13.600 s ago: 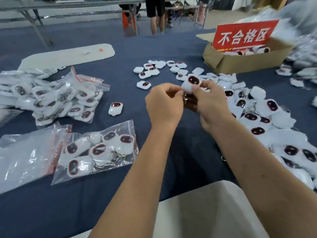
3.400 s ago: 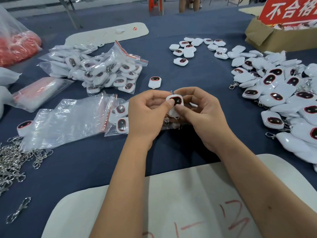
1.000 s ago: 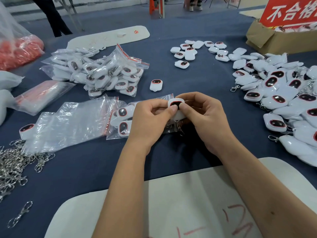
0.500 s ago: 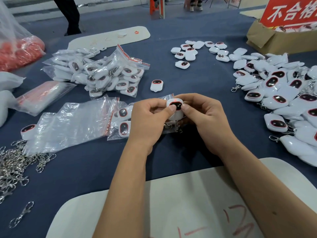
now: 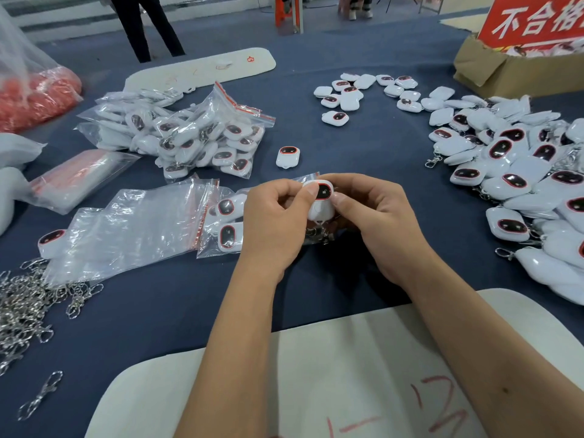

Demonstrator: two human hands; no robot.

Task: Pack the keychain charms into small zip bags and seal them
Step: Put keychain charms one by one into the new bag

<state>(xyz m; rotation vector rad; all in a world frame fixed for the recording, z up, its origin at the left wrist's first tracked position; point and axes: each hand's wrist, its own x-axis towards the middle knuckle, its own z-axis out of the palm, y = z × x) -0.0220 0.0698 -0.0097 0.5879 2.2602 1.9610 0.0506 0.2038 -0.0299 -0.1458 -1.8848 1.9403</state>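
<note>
I have both forearms reaching forward, my left hand (image 5: 273, 221) and right hand (image 5: 371, 213) meeting at centre, fingers curled, thumbs pinching together.

At centre of the desk (image 5: 363, 143), both hands meet on one charm (image 5: 320, 202) above a part-filled zip bag (image 5: 226, 224). Empty bags (image 5: 126, 232) lie to its left, filled bags (image 5: 189, 134) behind them, loose charms (image 5: 521, 184) heaped at right, a carton (image 5: 493, 74) beyond, metal clasps (image 5: 25, 305) at near left.
</note>
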